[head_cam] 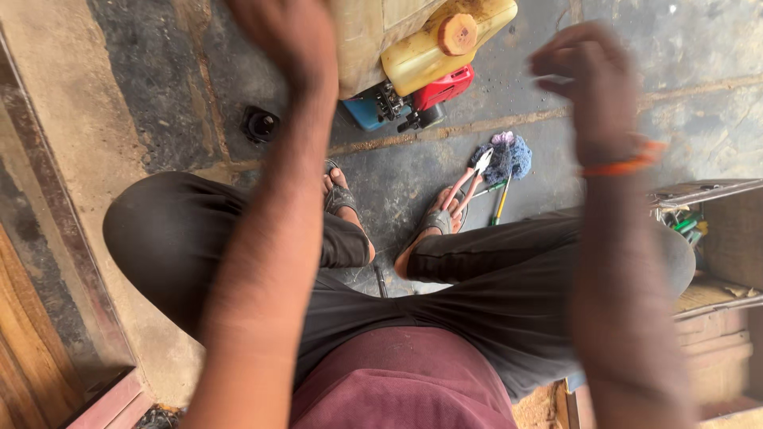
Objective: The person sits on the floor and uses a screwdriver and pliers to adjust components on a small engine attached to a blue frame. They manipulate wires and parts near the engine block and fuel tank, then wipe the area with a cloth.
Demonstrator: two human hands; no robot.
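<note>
Concrete floor (683, 56): grey, stained and cracked, it fills the upper half of the frame beneath a seated person in dark trousers and a maroon shirt.
Left hand (290, 32): raised at the upper centre-left of the frame, forearm running up from the lower left, wrist bent, back of the hand toward the camera; blurred, so whether its grip is wide, narrow or holding anything cannot be told.
Right hand (588, 79): lifted at the upper right, forearm rising from the lower right corner, fingers curled inward in a loose, narrow grip; something pale may sit at the fingertips, but blur makes it impossible to tell.
Orange band (628, 164): circles the right wrist.
Yellow jerrycan (437, 44): lies tilted at the top centre, brown cap facing the camera, just right of the left hand, resting against a red and blue machine (421, 99).
Pliers (469, 184): red-handled, on the floor at centre frame, touching the toes of one sandalled foot.
Blue rag (501, 156): bunched on the floor just above the pliers.
Screwdriver (501, 202): yellow-green handle, lying just right of the pliers.
Black round part (261, 124): on the floor at upper left, well apart from the tools.
Metal toolbox (699, 206): open at the right edge, small tools inside.
</note>
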